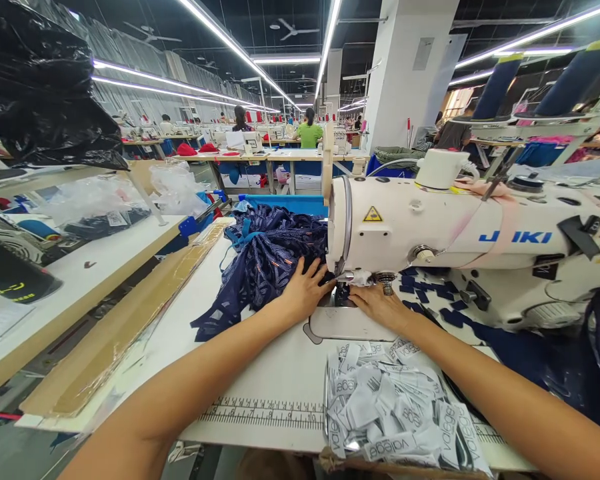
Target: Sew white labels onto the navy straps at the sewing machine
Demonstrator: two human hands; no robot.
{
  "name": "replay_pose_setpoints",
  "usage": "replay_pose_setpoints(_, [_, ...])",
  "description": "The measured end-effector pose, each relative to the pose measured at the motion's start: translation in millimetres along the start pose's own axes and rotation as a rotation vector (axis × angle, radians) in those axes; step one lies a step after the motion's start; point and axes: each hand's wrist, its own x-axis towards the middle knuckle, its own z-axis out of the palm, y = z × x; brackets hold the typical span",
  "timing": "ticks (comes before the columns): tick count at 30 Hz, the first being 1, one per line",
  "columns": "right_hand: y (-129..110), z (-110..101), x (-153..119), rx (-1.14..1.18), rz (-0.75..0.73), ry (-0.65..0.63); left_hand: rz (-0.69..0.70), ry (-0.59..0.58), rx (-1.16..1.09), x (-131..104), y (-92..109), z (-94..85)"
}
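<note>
My left hand (307,290) lies with fingers spread on a bunched heap of navy lace fabric (275,250), just left of the needle area of a white sewing machine (385,220). My right hand (377,305) is at the right side of the presser foot (341,292), its fingertips closed on a dark edge of the fabric. The machine's head partly hides the spot between my hands. In front of my right forearm, a tray of white printed labels (390,407) sits at the table edge.
Small navy fabric pieces (445,313) lie under the machine arm. A ruler strip (265,415) runs along the table's front. Cardboard (125,320) edges the left side, beside another worktable (80,287). Thread cones (500,87) stand at upper right. Other people work farther back.
</note>
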Motion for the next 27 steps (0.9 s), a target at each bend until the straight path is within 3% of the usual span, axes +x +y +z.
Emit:
replay_pose_setpoints(9, [-18,-10,1,-0.086,0.213,-0.130,0.005,0.045,-0.034,8,-2,7.4])
replay_pose_setpoints(12, [-19,-10,2,-0.101,0.220,-0.135,0.005,0.050,-0.048,10,-2,9.6])
replay_pose_setpoints(23, [-17,0,6,-0.106,0.196,-0.062,-0.016,0.066,-0.062,15,2,11.1])
replay_pose_setpoints(27, [0,17,0,-0.057,0.127,0.045,-0.032,0.076,-0.039,-4,15,3.2])
